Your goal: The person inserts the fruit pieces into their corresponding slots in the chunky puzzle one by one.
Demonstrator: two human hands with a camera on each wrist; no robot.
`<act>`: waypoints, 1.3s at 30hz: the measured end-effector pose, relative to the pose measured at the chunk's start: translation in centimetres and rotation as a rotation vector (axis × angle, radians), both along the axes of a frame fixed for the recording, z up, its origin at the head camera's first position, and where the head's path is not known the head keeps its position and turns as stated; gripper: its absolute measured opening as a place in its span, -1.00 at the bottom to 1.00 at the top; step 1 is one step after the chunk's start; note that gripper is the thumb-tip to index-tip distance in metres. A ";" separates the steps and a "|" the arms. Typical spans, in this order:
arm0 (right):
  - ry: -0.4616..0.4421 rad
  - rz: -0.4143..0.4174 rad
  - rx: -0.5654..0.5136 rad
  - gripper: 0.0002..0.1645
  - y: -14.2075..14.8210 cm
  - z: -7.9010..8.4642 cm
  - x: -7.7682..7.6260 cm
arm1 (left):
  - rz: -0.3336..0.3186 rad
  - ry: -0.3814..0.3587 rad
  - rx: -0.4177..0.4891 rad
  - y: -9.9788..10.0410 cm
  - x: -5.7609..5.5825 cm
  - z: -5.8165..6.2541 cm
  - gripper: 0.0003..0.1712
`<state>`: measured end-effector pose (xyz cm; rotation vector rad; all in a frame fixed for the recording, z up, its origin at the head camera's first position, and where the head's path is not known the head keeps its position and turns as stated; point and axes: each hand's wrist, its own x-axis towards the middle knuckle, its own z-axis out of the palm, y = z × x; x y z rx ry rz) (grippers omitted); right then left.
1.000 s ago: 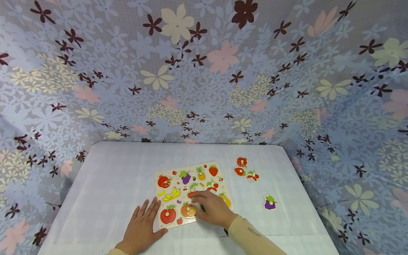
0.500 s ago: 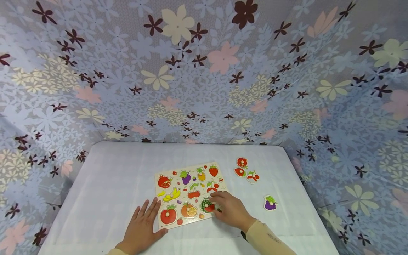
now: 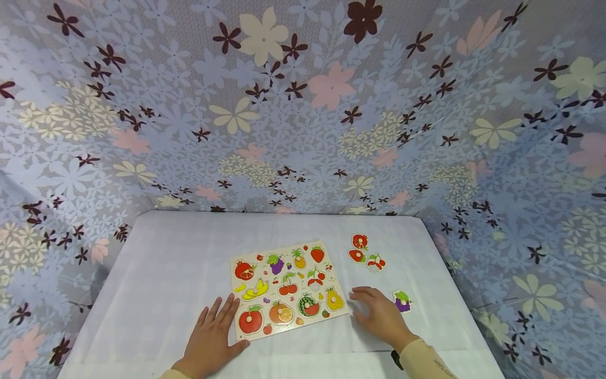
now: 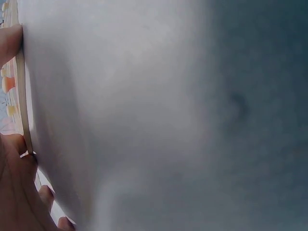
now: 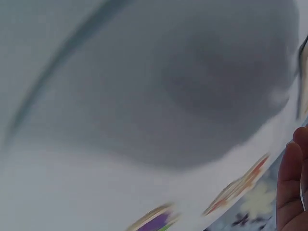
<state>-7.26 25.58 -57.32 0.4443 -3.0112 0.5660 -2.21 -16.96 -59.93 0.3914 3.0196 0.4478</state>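
A wooden fruit puzzle board (image 3: 265,337) lies slightly turned on the table. My left hand (image 3: 210,329) rests flat with spread fingers at the board's left edge, fingertips and thumb against it. The left wrist view shows those fingers (image 4: 14,178) along the board's side. Just off the board's right edge, my right hand (image 3: 379,318) hovers with loosely bent fingers and holds nothing. Beside it lies a grape puzzle piece (image 3: 402,302), partly covered by the hand. On the board, the watermelon piece (image 3: 309,306), orange piece (image 3: 281,314) and apple piece (image 3: 250,321) sit with their knobs up.
Beyond the board's right side lie a loose pomegranate piece (image 3: 360,241), strawberry piece (image 3: 356,256) and cherry piece (image 3: 376,263), close together. A pale cloth covers the table (image 3: 165,252). Flowered fabric (image 3: 284,131) hangs behind and along both sides.
My right hand has moved right, from over the board's lower middle past the watermelon piece and off its right edge. The watermelon and pear pieces are uncovered. My left hand has stayed put.
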 end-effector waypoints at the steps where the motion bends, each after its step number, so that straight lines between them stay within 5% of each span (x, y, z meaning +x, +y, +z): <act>1: 0.002 -0.017 -0.002 -0.53 0.6 0.0 0.1 | 0.002 -0.004 -0.004 0.0 0.0 0.0 0.16; 17: 0.189 -0.224 0.038 -0.46 9.0 -0.5 1.7 | 0.004 0.002 -0.011 -0.1 -0.1 -0.5 0.17; 39: 0.042 -0.341 0.094 -0.39 9.9 -1.6 1.5 | -0.004 0.032 -0.018 -0.4 -0.1 -1.5 0.18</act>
